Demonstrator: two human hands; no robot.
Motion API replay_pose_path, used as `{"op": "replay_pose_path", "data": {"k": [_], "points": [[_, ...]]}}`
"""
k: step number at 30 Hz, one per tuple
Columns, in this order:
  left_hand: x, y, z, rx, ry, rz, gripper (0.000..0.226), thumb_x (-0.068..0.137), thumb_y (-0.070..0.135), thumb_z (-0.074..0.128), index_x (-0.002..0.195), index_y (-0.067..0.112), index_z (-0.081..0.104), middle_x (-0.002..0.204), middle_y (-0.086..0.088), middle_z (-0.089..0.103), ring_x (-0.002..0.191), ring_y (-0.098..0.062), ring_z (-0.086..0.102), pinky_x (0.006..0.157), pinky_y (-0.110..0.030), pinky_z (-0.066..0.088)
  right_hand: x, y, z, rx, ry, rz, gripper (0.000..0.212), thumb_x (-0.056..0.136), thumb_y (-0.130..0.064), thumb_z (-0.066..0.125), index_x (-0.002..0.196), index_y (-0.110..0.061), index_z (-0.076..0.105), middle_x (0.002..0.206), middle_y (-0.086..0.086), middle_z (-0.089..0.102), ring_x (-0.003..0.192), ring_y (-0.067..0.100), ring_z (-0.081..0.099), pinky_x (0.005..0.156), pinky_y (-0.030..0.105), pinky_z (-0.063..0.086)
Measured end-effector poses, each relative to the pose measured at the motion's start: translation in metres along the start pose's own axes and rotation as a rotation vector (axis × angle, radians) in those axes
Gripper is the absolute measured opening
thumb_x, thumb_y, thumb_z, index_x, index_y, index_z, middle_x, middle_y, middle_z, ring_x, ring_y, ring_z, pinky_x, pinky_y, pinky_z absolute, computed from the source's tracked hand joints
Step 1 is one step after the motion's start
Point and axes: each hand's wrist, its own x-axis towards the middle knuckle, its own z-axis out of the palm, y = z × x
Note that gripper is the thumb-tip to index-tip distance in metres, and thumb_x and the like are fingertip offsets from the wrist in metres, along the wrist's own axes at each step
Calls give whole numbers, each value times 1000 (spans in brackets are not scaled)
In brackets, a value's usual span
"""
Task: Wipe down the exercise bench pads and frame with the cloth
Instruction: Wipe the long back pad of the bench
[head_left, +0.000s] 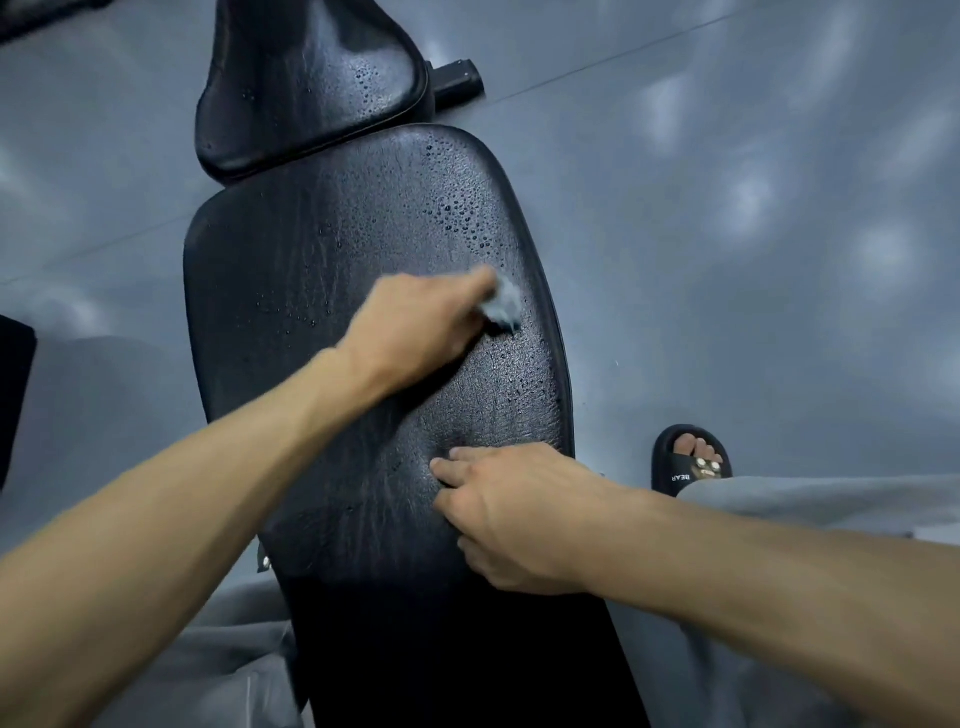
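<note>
The long black back pad (311, 270) of the bench runs from the bottom of the view up the middle, beaded with water drops near its upper right. Beyond it lies the smaller seat pad (306, 78), also wet. My left hand (415, 332) grips a bunched grey cloth (503, 304) and holds it against the pad's right half. My right hand (514, 514) rests on the pad lower down, fingers spread and pressing into the surface. A black frame tube end (457, 78) sticks out to the right of the seat pad.
Grey floor (727, 234) surrounds the bench on both sides. My right foot in a black slide sandal (691, 462) stands just right of the pad. Grey trouser legs (831, 499) flank the bench. A dark object (13, 395) sits at the left edge.
</note>
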Motion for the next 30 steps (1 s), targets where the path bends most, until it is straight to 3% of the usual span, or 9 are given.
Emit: {"op": "replay_pose_path", "data": {"k": [3,5,10,12,17,19,23,25,30], "points": [[-36,39,12,-80,-139,394,14,89,28,49,101,28,43,82,3,65,60,-26,66,44,-34,50,0,-3,0,-34,-15,-1,31,94,-31,54,117,-13,64,131,8,59,118,34,61,85,43,54],[-42,38,13,-53,-196,497,16,89,27,45,105,25,47,83,2,64,57,-25,65,41,-35,49,1,-7,1,-47,-49,-21,30,95,-31,54,117,-13,63,127,10,60,109,36,64,81,43,53],[-15,-25,-7,105,-9,6,16,91,36,48,104,26,48,92,0,73,70,-32,70,53,-38,50,-2,-7,-2,6,-63,1,27,94,-28,53,114,-14,63,133,6,54,109,36,64,83,46,57],[-26,-27,-9,82,18,-69,21,93,40,45,106,23,50,94,-2,73,73,-35,71,55,-39,50,-3,-8,-2,10,-90,-2,28,93,-28,52,115,-14,64,137,6,53,111,36,64,86,47,57],[-94,29,3,-136,-252,406,12,91,26,47,103,25,44,81,1,61,62,-27,64,43,-38,49,-7,-7,-20,-1,-131,-11,25,98,-37,50,110,-21,65,112,7,67,101,33,64,79,38,50],[-96,18,-3,-91,-291,433,17,89,26,47,105,23,47,82,1,61,63,-26,64,44,-38,50,-10,-2,-33,70,-143,-9,25,98,-38,52,109,-24,68,106,5,69,97,29,64,80,35,51],[-78,-33,-26,83,-103,-144,21,93,36,52,110,24,51,96,0,72,79,-33,72,58,-41,52,-13,16,-53,173,-55,69,25,96,-42,54,108,-27,69,95,-3,75,94,23,67,83,38,55],[-84,-30,-28,65,-53,-264,20,94,35,55,110,24,47,94,-2,72,77,-37,70,59,-41,49,-17,28,-61,181,-1,133,25,97,-41,54,113,-29,69,96,-7,76,95,19,68,84,35,55],[-143,56,-6,-147,-269,209,20,92,25,56,105,28,41,85,3,62,65,-26,65,48,-35,50,-25,50,-68,212,97,227,24,97,-39,56,115,-31,69,95,-11,77,93,16,68,85,38,54]]}}
